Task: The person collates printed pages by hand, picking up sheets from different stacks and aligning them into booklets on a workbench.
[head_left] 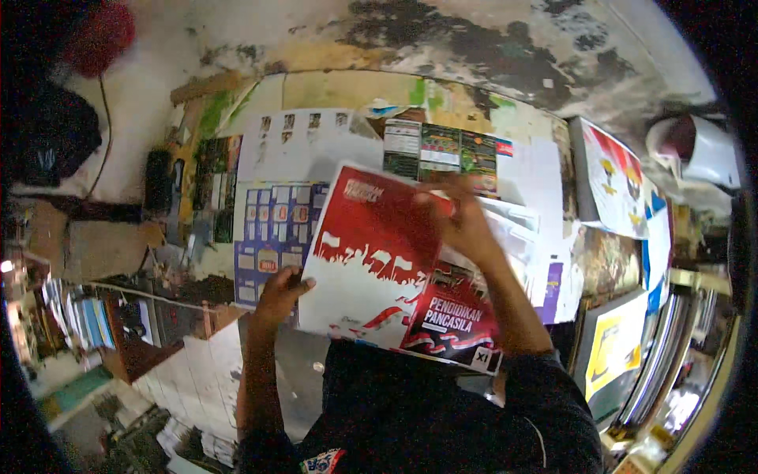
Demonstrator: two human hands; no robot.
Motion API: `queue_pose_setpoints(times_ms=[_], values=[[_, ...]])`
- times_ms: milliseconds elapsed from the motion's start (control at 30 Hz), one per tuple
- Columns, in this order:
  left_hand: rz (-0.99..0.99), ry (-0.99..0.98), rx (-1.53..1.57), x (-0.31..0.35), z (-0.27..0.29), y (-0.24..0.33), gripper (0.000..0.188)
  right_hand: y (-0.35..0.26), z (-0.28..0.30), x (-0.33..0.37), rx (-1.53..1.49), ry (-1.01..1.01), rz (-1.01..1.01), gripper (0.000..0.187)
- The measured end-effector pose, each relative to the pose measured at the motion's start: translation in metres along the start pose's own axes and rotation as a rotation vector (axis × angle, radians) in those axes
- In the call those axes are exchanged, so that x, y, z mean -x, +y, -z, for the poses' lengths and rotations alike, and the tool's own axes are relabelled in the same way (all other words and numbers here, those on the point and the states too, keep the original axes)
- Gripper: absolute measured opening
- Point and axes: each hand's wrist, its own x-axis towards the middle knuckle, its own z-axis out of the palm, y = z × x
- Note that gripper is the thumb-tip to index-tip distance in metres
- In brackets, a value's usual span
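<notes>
A red and white printed book cover (359, 276) lies tilted in front of me. Its left panel carries white silhouettes of a crowd with flags; its right panel has a dark picture above a red area with white lettering. Whether pages lie beneath is hidden. My left hand (278, 299) grips the cover's lower left edge, thumb on top. At its upper edge, near the fold between the panels, my right hand (459, 221) is closed with bent fingers, partly smeared by motion. A bit of red shows at those fingers.
Beneath lies a worktop with a purple patterned sheet (272, 229), dark printed sheets (442, 150) and white paper (304, 146). Framed prints (616, 344) lean at the right, near a white bucket-like container (703, 154). Books (87, 316) stand on the left. A stained wall (466, 47) rises behind.
</notes>
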Motion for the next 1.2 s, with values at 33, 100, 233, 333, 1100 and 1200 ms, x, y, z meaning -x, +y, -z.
queue_pose_setpoints(times_ms=[33, 100, 233, 333, 1100, 1200], values=[[0.025, -0.008, -0.087, 0.012, 0.003, -0.002, 0.033, 0.016, 0.029, 0.008, 0.406, 0.098, 0.096, 0.023], [0.053, -0.048, -0.248, 0.029, 0.0, -0.005, 0.034, 0.041, 0.085, 0.047, 0.624, 0.129, -0.055, 0.03], [0.027, 0.006, -0.278, 0.045, -0.003, -0.023, 0.041, 0.069, 0.116, 0.101, 0.711, 0.224, -0.261, 0.035], [-0.058, 0.076, -0.361, 0.031, 0.007, -0.026, 0.049, 0.081, 0.115, 0.126, 0.607, 0.483, -0.479, 0.045], [-0.895, -0.003, -0.891, -0.12, -0.136, 0.135, 0.02, 0.068, 0.044, 0.017, 0.641, -0.321, -0.198, 0.028], [-0.966, 0.084, -0.824, -0.122, -0.139, 0.128, 0.021, 0.075, 0.047, 0.017, 0.638, -0.282, -0.11, 0.033]])
